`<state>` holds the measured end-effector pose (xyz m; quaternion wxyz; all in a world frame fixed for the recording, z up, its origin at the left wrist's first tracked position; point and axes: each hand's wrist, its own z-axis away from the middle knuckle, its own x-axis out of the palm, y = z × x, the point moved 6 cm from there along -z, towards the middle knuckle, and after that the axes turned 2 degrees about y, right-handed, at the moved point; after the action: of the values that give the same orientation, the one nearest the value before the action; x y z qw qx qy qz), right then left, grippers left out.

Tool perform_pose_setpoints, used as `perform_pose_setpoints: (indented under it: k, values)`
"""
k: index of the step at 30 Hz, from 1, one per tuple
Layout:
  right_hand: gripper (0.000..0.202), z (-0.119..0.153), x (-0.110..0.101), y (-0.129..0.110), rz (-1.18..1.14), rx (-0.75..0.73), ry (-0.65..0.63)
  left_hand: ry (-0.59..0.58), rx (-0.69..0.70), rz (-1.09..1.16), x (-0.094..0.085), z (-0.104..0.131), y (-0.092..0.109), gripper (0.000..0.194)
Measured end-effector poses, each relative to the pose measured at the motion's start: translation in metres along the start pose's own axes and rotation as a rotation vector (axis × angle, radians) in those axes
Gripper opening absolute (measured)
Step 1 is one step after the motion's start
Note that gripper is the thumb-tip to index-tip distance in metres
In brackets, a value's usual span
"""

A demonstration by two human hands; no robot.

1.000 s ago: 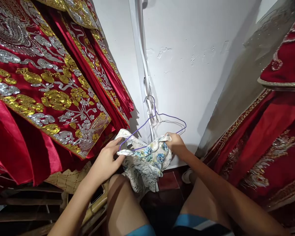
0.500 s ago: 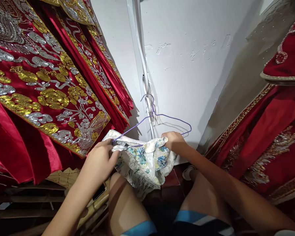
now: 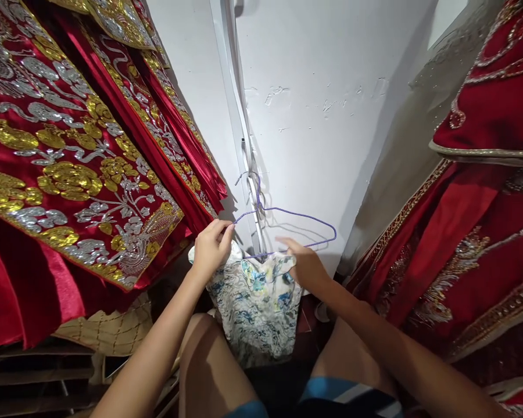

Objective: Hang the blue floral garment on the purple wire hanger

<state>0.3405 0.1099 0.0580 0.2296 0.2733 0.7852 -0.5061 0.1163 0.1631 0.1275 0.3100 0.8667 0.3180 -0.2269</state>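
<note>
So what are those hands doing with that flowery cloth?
A person is handling a small white cloth with blue flowers at a thin purple wire hanger hooked on the white wall. The left hand pinches the hanger's left end at the cloth's corner. The right hand rests on the cloth's other corner, fingers spread. Red embroidered robes hang alongside.

- Brightly and evenly lit white wall (image 3: 322,116), light falling from above and left.
- Soft grey shadow of the hanger (image 3: 283,223) cast on the wall just behind it; darker shadow beside the red cloth (image 3: 70,174).
- Glinting glare on gold and silver embroidery.
- Dim, murky lower left corner.
- Wide-angle bending at the edges; sharp centre, slight softness at the margins.
</note>
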Motion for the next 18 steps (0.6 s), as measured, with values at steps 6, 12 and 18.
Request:
perform_pose_setpoints:
  k: [6,12,18]
  values:
    - [0.076,0.008,-0.075,0.06,-0.267,0.236,0.418,-0.054,0.065,-0.063,0.001,-0.003,0.008,0.03]
    - [0.035,-0.007,-0.114,0.054,-0.397,0.269,-0.219,0.041,-0.044,-0.122,-0.011,-0.008,0.003,0.028]
    - [0.037,-0.005,-0.074,0.03,-0.717,0.294,-0.184,-0.049,-0.188,0.092,-0.002,-0.003,-0.013,0.042]
